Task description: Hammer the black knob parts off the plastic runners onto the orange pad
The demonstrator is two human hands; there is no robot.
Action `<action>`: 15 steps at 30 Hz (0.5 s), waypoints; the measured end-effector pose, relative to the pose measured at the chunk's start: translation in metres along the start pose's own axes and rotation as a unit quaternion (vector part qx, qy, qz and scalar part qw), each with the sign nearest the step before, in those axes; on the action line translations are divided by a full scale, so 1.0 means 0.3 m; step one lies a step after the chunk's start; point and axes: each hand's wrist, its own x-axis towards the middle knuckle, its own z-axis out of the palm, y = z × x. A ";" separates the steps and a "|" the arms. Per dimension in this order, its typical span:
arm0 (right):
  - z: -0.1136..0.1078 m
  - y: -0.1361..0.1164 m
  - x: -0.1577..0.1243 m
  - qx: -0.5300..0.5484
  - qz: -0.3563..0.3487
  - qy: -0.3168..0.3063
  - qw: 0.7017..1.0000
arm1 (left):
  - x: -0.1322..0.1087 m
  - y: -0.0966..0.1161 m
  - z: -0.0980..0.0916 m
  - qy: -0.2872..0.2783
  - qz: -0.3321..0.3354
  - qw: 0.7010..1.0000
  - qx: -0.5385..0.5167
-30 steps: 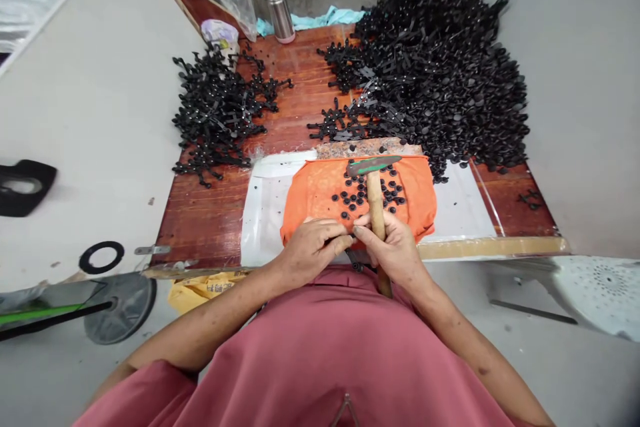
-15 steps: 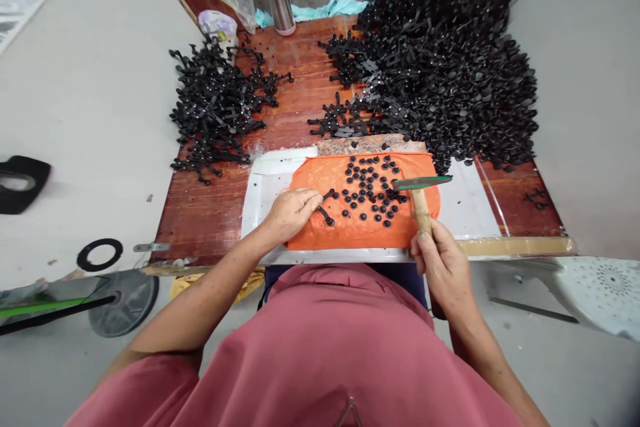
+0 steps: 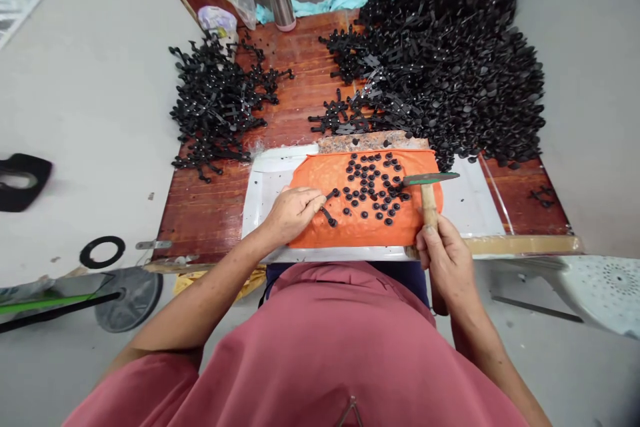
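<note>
My left hand (image 3: 291, 211) rests on the left part of an orange cloth (image 3: 320, 223) and pinches a small black branched plastic piece (image 3: 329, 207). My right hand (image 3: 447, 257) is closed around the wooden handle of a hammer (image 3: 427, 193); its green-painted head lies over the cloth's right edge. Several small black round caps (image 3: 373, 187) lie scattered on the cloth between the two hands. The cloth lies on a white board (image 3: 263, 197) at the near edge of the table.
A big heap of black plastic sprues (image 3: 450, 60) fills the wooden table's far right, and a smaller heap (image 3: 215, 103) lies at the left. A steel flask (image 3: 279, 0) and a plastic bag stand at the back. A white stool (image 3: 595, 290) is on my right.
One second ago both hands were together at my lap with the hammer upright. They have moved apart: the left onto the cloth with a black piece, the right to the cloth's right side.
</note>
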 end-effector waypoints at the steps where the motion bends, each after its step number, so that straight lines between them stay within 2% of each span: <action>1: 0.000 0.002 0.001 0.005 0.002 0.000 1.000 | -0.009 0.006 0.003 -0.004 0.018 1.000 0.002; 5: -0.002 0.015 0.005 0.030 0.012 0.005 0.999 | -0.045 0.030 0.024 -0.020 0.071 0.997 0.017; 15: -0.011 0.031 0.008 0.016 0.010 -0.015 1.000 | -0.050 0.038 0.059 -0.007 0.056 0.998 0.034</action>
